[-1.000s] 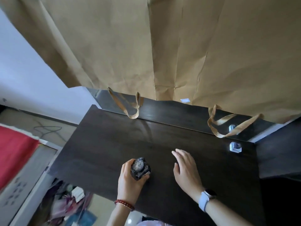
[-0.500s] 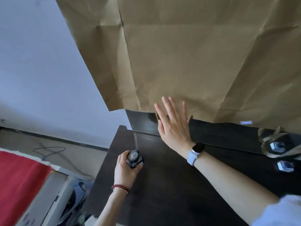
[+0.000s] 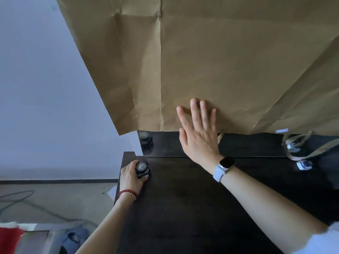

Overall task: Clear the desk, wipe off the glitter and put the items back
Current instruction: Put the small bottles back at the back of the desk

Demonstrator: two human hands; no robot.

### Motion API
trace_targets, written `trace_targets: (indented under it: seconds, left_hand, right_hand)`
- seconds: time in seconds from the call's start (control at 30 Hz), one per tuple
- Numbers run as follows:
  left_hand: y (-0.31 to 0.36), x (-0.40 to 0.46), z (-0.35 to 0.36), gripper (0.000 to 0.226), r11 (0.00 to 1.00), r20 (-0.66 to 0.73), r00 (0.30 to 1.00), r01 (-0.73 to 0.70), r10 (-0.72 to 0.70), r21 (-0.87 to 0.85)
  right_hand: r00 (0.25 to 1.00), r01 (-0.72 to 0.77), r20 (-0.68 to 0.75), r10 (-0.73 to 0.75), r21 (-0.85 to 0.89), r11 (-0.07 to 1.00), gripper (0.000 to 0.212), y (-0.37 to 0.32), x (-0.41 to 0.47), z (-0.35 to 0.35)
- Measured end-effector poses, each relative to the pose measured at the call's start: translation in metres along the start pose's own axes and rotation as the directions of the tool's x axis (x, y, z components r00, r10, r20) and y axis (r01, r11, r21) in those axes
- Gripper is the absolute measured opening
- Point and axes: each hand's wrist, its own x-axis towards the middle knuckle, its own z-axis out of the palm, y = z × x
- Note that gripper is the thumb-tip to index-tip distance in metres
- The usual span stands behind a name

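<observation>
The dark wooden desk (image 3: 183, 208) fills the lower middle. My left hand (image 3: 131, 177) grips a small dark rock-like ornament (image 3: 141, 168) that rests on the desk's far left corner. My right hand (image 3: 199, 134), fingers spread, lies flat against a large brown paper bag (image 3: 220, 61) that hangs over the back of the desk. A small clear cube (image 3: 303, 165) sits on the desk at the far right, below the bag's paper handle (image 3: 300, 147).
A glossy dark back panel (image 3: 247, 145) runs behind the desk and mirrors the ornament. To the left are a pale wall, a floor with cables (image 3: 36, 208), and a red-and-white box (image 3: 11, 239) at the bottom left.
My left hand has slid the ornament to the desk's far left corner. My right hand has risen from the desk onto the paper bag. The view has swung left.
</observation>
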Motion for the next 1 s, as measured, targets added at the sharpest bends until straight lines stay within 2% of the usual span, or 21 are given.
trace_targets:
  seconds: [0.13, 0.23, 0.4, 0.47, 0.6, 0.67, 0.8, 0.9, 1.0]
  left_hand:
    - [-0.002, 0.017, -0.009, 0.059, 0.999, 0.055, 0.997, -0.048, 0.049, -0.005]
    - [-0.002, 0.026, -0.010, 0.061, 0.994, 0.047, 0.994, -0.102, 0.103, -0.023]
    - [0.001, 0.027, -0.011, 0.064, 0.998, 0.066, 0.996, -0.055, 0.056, -0.025]
    - [0.002, 0.023, -0.012, 0.068, 1.000, 0.058, 0.998, -0.024, 0.024, 0.004]
    - [0.009, 0.002, -0.006, 0.076, 0.992, -0.033, 0.997, -0.061, 0.065, 0.111]
    - [0.022, -0.016, 0.000, 0.069, 0.989, -0.100, 0.991, -0.075, 0.088, 0.128]
    - [0.053, -0.049, 0.015, 0.055, 0.974, -0.196, 0.965, -0.143, 0.177, 0.176]
    - [0.077, -0.078, 0.027, 0.050, 0.944, -0.205, 0.939, -0.226, 0.277, 0.241]
    - [0.106, -0.116, 0.049, 0.046, 0.906, -0.146, 0.919, -0.315, 0.365, 0.282]
  right_hand:
    - [1.000, -0.005, -0.021, 0.004, -0.022, 1.000, 0.062, -0.001, 0.000, 0.001]
    - [1.000, -0.003, -0.024, 0.002, -0.032, 0.999, 0.062, -0.001, 0.000, 0.001]
    - [1.000, -0.005, -0.023, 0.004, -0.047, 0.999, 0.061, -0.001, 0.001, 0.002]
    - [1.000, -0.001, -0.022, 0.000, -0.054, 0.999, 0.061, -0.001, 0.001, 0.002]
    - [1.000, 0.005, -0.011, -0.005, -0.051, 0.999, 0.065, -0.002, 0.000, -0.001]
    - [1.000, 0.014, -0.007, -0.014, -0.001, 1.000, 0.064, -0.003, 0.000, -0.006]
    - [1.000, 0.002, 0.023, -0.008, 0.247, 0.969, 0.057, 0.000, -0.015, -0.020]
    - [0.992, -0.059, 0.126, 0.018, 0.335, 0.940, 0.051, 0.015, -0.060, -0.031]
    - [0.953, -0.213, 0.281, 0.116, 0.346, 0.914, 0.049, 0.047, -0.126, -0.047]
